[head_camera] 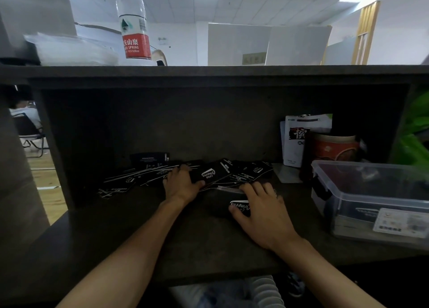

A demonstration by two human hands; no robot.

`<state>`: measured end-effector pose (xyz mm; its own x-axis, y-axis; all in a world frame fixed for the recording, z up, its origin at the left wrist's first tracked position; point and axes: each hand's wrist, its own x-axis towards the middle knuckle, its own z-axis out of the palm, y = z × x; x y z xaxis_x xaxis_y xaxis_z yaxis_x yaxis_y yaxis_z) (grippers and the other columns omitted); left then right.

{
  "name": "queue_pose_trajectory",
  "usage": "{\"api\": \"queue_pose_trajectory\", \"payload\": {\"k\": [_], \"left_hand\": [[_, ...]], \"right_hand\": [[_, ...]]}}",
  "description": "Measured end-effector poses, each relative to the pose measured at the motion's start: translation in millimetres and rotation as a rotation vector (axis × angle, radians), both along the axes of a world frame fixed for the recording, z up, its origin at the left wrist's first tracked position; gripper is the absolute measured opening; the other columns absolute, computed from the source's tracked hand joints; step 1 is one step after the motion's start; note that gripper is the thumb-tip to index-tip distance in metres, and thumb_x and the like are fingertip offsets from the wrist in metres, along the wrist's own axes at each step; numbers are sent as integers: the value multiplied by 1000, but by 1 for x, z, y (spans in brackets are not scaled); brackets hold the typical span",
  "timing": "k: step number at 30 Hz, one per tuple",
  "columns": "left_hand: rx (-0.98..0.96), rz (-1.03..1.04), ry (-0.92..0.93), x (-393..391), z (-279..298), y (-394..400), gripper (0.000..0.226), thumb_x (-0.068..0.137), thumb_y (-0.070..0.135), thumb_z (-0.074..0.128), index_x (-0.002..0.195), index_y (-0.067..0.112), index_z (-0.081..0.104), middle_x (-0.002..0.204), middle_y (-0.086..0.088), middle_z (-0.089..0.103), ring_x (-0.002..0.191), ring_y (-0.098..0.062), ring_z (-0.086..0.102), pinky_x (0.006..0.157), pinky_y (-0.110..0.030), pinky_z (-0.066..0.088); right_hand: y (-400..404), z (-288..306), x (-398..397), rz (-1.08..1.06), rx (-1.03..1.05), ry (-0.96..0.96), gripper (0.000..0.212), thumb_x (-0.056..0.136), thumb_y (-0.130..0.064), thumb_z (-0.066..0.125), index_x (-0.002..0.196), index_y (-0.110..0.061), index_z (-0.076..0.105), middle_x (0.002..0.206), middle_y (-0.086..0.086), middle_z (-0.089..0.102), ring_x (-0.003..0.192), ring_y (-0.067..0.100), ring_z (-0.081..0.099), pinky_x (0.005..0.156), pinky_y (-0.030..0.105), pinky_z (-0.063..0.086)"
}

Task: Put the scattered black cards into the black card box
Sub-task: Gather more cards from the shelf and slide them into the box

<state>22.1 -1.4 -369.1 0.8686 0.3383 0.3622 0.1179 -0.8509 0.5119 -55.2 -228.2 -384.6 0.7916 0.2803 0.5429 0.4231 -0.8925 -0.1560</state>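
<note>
On the bench, the left hand grips a stack of black cards while the right hand rests spread, fingers flat, over one card.

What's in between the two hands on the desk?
In the head view, black cards lie fanned between the left hand and the right hand, over the dark desk.

Water bottle above; plastic container right.
</note>
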Motion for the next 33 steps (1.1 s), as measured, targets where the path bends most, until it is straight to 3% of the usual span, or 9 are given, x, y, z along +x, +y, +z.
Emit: {"api": "queue_pose_trajectory", "payload": {"k": [3,7,12,16,20,23,26,29,33], "left_hand": [[-286,14,-152,-6,7,6,17,91,21,62,108,18,59,107,-8,67,108,-28,62,95,-39,47],[-455,-171,-272,-22,23,8,16,94,9,57,103,20,66,97,-1,66,94,-16,63,68,-18,44],[-464,-616,-43,-46,33,-18,24,92,4,57,87,20,74,93,2,70,77,8,62,63,-5,43],[-454,-711,127,-54,30,-24,27,93,10,54,88,25,75,101,3,70,95,-6,63,75,-21,44],[-463,-559,29,-45,26,-20,23,95,19,55,86,26,74,91,6,73,85,-1,66,76,-23,45],[-75,-161,-139,-30,15,-5,12,92,31,61,100,25,68,103,0,70,100,-17,65,86,-33,50],[229,17,43,-19,2,9,54,84,61,60,123,22,60,129,-8,55,125,-29,47,102,-42,36],[229,5,103,-12,-3,11,62,80,67,60,124,24,60,136,-8,50,130,-29,40,105,-42,32],[88,17,10,-11,0,7,44,79,52,70,112,25,61,122,-4,61,121,-27,50,100,-40,36]], "right_hand": [[0,1,-1,-3,6,5,53,89,-68,39,130,-34,42,125,-9,48,116,14,40,93,43,43],[0,3,-3,14,10,24,55,89,-68,42,133,-34,42,135,-7,40,126,15,35,102,44,39],[-1,4,-5,21,30,12,57,88,-65,47,135,-33,43,159,-5,16,147,18,11,116,48,26],[-2,4,-7,29,44,7,53,87,-66,45,130,-36,38,137,-10,46,130,14,35,105,44,36],[0,3,-6,13,17,24,62,88,-67,41,141,-36,34,132,-10,43,122,13,35,100,44,39],[0,5,-5,4,-5,32,61,87,-69,36,137,-35,40,128,-10,40,121,14,34,99,44,40],[0,6,-5,12,3,56,60,86,-70,38,135,-36,41,132,-9,36,127,14,31,101,46,39],[0,5,-5,5,-17,59,60,86,-71,35,135,-36,39,133,-9,41,126,15,31,100,46,40],[-1,5,-6,-7,-33,55,61,87,-71,34,138,-37,38,130,-9,44,122,14,34,99,45,41]]}}
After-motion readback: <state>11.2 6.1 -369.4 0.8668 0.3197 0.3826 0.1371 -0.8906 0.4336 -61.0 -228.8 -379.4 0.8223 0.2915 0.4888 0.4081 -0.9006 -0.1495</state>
